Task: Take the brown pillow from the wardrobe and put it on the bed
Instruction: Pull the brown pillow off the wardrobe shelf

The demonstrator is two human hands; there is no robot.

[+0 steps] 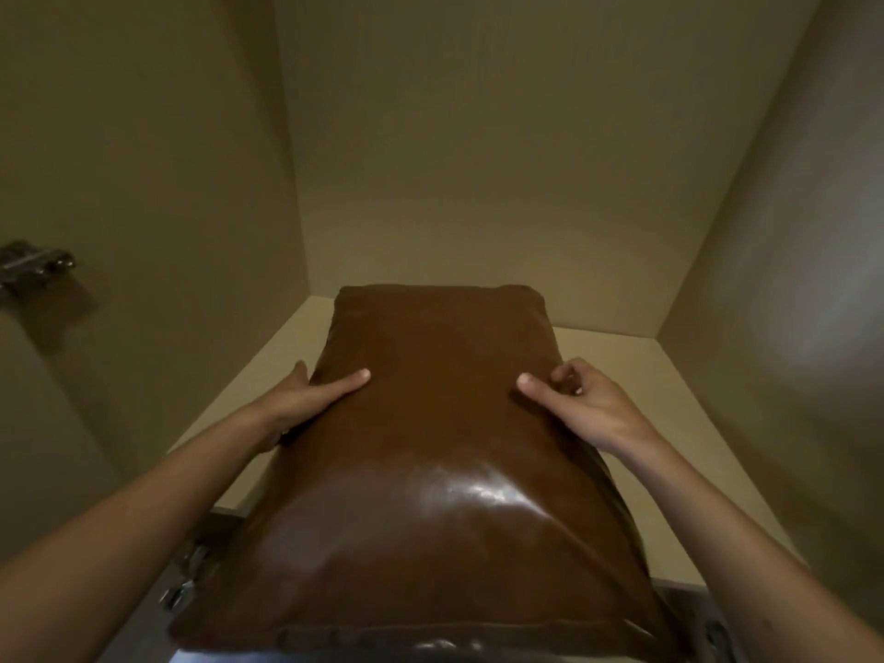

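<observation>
A shiny brown pillow [440, 452] lies lengthwise on the pale wardrobe shelf [669, 390], its near end sticking out past the shelf's front edge toward me. My left hand [311, 399] grips its left edge, thumb on top and fingers underneath. My right hand [579, 404] grips its right edge, thumb on top, fingers curled at the side. The bed is not in view.
Beige wardrobe walls close in on the left [143, 184], back [478, 160] and right [789, 232]. A metal door hinge [33, 265] sits on the left wall, and another metal fitting [191, 576] shows below the shelf edge at the lower left.
</observation>
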